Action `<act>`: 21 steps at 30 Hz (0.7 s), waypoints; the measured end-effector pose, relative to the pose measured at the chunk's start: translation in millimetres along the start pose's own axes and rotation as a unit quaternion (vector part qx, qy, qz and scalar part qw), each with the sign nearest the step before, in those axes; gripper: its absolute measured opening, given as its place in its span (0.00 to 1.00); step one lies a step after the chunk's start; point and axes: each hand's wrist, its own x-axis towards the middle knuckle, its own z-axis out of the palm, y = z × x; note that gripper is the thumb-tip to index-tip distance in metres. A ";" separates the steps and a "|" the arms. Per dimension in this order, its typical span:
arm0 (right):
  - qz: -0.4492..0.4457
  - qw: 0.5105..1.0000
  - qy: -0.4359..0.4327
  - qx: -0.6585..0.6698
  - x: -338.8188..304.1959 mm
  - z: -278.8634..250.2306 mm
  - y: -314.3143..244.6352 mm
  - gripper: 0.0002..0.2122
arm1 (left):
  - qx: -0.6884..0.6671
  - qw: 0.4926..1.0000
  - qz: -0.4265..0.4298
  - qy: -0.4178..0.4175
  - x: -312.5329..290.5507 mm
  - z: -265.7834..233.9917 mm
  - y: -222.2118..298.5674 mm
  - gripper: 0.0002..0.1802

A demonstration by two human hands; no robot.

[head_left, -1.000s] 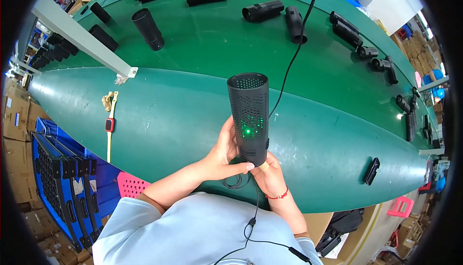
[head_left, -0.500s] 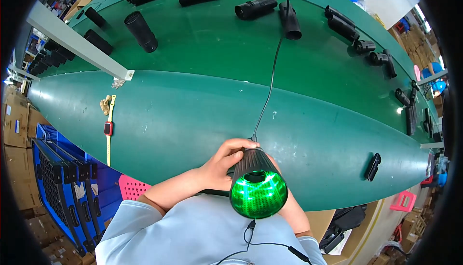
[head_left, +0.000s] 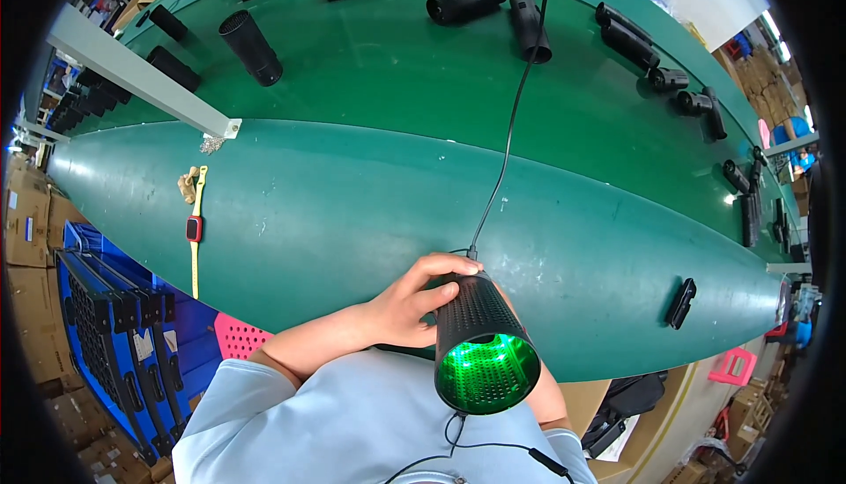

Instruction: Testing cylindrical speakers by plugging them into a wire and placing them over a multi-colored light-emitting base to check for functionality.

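A black tapered cylinder (head_left: pixel 480 317) with perforated walls is tilted in front of my chest. Its wide open end faces me, glowing green inside. My left hand (head_left: pixel 421 301) grips its narrow far end from the left, thumb on the side and fingers over the top. Near those fingertips, a black cable (head_left: pixel 504 162) meets that end and runs away across the table. My right hand is mostly hidden behind the cylinder; its forearm (head_left: pixel 548 391) shows at the right, and its fingers cannot be made out.
A red watch with a yellow strap (head_left: pixel 194 229) lies left on the green table (head_left: pixel 352 211). At right is a small black part (head_left: pixel 680 303). Several black cylinders (head_left: pixel 250 47) lie on the darker green surface beyond. A grey post (head_left: pixel 141 70) stands far left, blue crates (head_left: pixel 115 343) below.
The cylinder has shifted slightly right and toward me, and has turned, so more of its perforated wall shows. My left hand moved along with it. The far cable has swung right.
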 end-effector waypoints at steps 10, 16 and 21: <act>-0.028 0.999 -0.009 -0.044 -10.1 20.3 -10.5 0.11 | 0.023 0.998 0.056 0.014 9.4 5.4 15.4 0.44; -0.007 0.999 -0.031 0.014 -9.3 -2.8 1.5 0.11 | 0.045 0.995 0.092 0.019 11.8 7.6 16.9 0.44; -0.068 0.996 -0.002 -0.056 -16.5 22.7 2.0 0.11 | 0.044 0.998 0.050 -0.018 7.0 3.0 19.5 0.44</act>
